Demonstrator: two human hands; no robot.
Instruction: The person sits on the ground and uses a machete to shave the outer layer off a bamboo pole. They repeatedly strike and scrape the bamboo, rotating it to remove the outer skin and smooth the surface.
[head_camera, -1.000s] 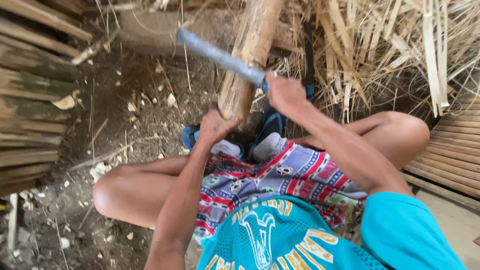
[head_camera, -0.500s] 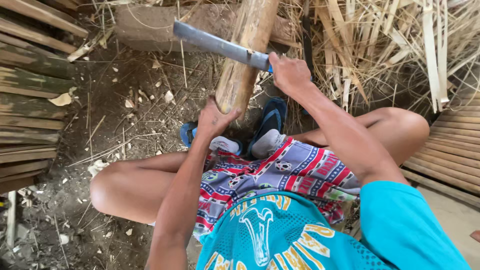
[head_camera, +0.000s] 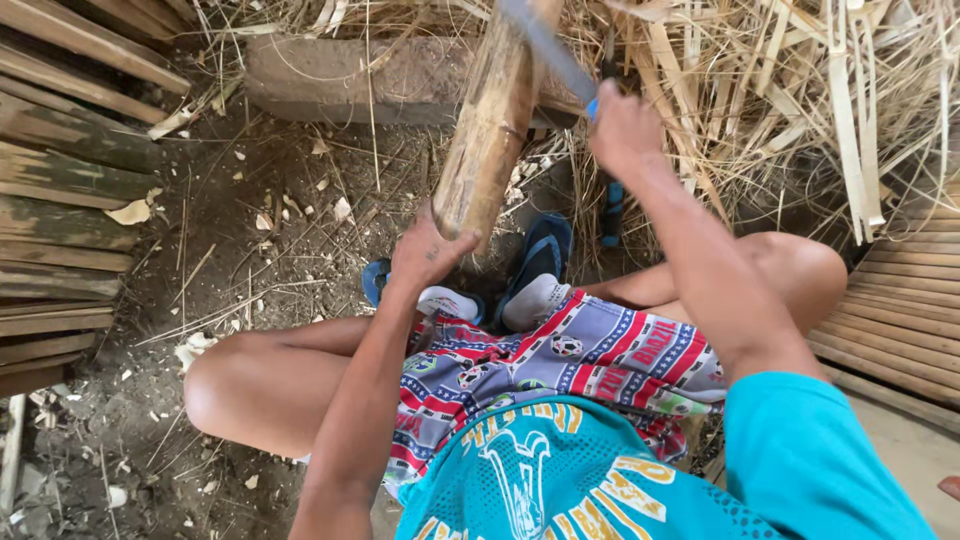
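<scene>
Head view: right hand (head_camera: 622, 128) has raised the blade (head_camera: 545, 45) above the bamboo (head_camera: 490, 130).

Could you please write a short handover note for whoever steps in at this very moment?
Left hand: gripping the near end of the bamboo pole, which leans away onto a log.
Right hand: holding the knife, blade raised across the pole's upper part.
Done: split strips lie piled to the right.
Left: the pole looks whole; no cut is visible.

Blue sandals (head_camera: 545, 250) are lying on the dirt floor (head_camera: 260, 250), split strips (head_camera: 800, 90) piling beside weathered planks (head_camera: 60, 190).
</scene>
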